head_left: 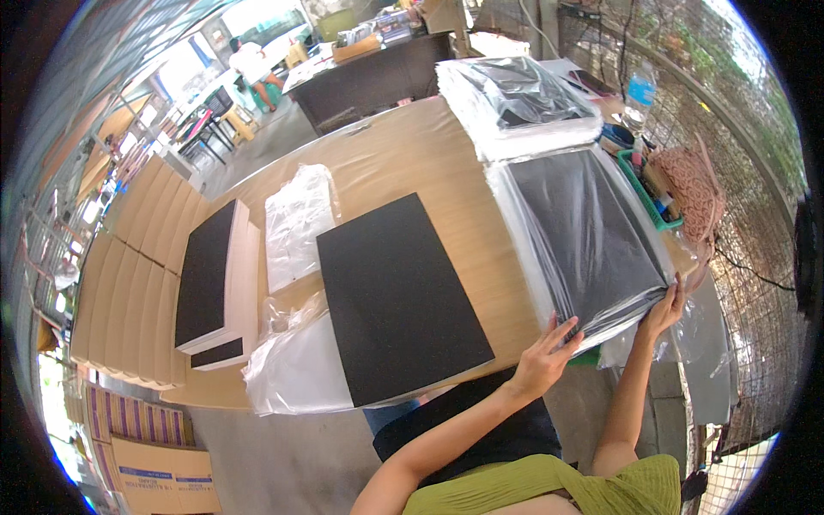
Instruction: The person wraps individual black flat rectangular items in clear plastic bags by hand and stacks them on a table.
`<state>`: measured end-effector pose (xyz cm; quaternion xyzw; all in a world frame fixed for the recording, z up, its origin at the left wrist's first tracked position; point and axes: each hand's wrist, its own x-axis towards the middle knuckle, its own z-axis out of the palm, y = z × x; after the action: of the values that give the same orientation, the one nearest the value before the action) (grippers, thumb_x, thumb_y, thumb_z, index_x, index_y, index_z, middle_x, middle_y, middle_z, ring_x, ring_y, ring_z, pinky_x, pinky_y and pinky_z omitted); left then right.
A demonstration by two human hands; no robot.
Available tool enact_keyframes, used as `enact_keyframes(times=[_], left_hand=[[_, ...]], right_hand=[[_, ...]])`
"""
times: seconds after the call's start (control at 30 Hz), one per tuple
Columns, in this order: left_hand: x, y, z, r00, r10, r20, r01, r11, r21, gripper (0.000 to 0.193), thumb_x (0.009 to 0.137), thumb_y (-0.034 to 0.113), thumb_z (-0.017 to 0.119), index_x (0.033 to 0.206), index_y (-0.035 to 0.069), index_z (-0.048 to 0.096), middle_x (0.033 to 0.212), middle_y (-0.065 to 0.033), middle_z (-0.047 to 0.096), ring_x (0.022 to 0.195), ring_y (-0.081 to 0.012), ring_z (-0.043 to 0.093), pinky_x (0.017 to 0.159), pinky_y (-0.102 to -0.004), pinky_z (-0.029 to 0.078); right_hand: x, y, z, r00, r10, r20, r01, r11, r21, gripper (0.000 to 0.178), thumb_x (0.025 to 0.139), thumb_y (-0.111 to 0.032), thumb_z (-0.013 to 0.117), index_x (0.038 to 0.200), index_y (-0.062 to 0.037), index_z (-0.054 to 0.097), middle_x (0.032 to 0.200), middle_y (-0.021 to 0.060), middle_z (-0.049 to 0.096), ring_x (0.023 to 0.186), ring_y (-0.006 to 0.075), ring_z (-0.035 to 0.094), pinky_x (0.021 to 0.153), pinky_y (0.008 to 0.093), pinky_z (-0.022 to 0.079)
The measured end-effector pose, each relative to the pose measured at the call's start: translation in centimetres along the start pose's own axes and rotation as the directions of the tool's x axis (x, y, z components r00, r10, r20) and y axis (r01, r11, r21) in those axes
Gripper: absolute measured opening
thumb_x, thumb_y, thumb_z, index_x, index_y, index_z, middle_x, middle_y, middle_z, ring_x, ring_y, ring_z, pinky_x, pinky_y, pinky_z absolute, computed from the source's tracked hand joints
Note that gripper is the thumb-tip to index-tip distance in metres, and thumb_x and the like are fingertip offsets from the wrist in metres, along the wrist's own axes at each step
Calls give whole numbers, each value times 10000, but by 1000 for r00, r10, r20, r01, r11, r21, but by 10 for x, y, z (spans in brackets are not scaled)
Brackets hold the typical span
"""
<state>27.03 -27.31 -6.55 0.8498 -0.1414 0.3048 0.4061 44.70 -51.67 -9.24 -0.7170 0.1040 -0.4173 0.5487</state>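
A black board in clear plastic wrap [584, 232] tops a stack at the right of the table. At its near left corner, my left hand [547, 356] has its fingers on the plastic edge. My right hand [665, 311] grips the near right corner, fingertips over the top edge. An unwrapped black board [399, 300] lies flat to the left of this stack. Beside that board are clear plastic sleeves, one pile [300, 360] partly under it and another [296, 223] farther back. A stack of black-topped boards [210, 270] with pale edges stands farther left.
Another plastic-wrapped stack [524, 107] sits at the far right. Beyond the wrapped boards are a green basket [648, 193], a water bottle [639, 94] and a patterned bag [691, 184]. Cardboard boxes [137, 300] line the left side. Another person [253, 73] stands far back.
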Motion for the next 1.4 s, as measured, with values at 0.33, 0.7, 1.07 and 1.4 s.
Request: enact_keyframes(times=[0.33, 0.7, 1.07, 1.4], left_hand=[[-42, 17, -159, 949, -149, -277, 222, 941, 256, 401, 837, 164, 670, 1232, 118, 623, 1380, -126, 473, 1272, -325, 446, 1060, -418, 374], [-232, -40, -412, 359, -146, -922, 904, -189, 382, 258, 739, 147, 726, 995, 181, 728, 1228, -60, 514, 1146, -313, 457, 928, -453, 406], [-225, 1, -455, 443, -384, -810, 773, 622, 127, 234, 740, -10, 708, 923, 51, 574, 1016, -101, 649, 939, -229, 617, 797, -359, 477], [-146, 72, -434, 517, -490, -701, 644, 763, -58, 606, 783, -59, 687, 1319, 39, 422, 923, -108, 704, 774, -111, 645, 695, -225, 491]], right_hand=[[11, -33, -54, 966, -161, -203, 179, 981, 72, 403, 942, -222, 552, 1223, 67, 562, 1243, 222, 567, 1122, 290, 565, 954, 387, 464], [-67, -189, 62, 917, -317, 242, 83, 746, 661, 258, 940, -70, 508, 1133, 72, 604, 1237, 205, 548, 1131, 286, 549, 955, 403, 484], [-260, -408, 83, 14, -834, 551, -77, 548, 833, 182, 765, -106, 708, 940, -82, 667, 1038, 127, 580, 991, 285, 560, 857, 374, 478], [-412, -436, 143, -373, -784, 496, -481, 621, 619, 165, 768, -88, 726, 912, -58, 650, 911, 85, 664, 880, 270, 626, 770, 365, 497]])
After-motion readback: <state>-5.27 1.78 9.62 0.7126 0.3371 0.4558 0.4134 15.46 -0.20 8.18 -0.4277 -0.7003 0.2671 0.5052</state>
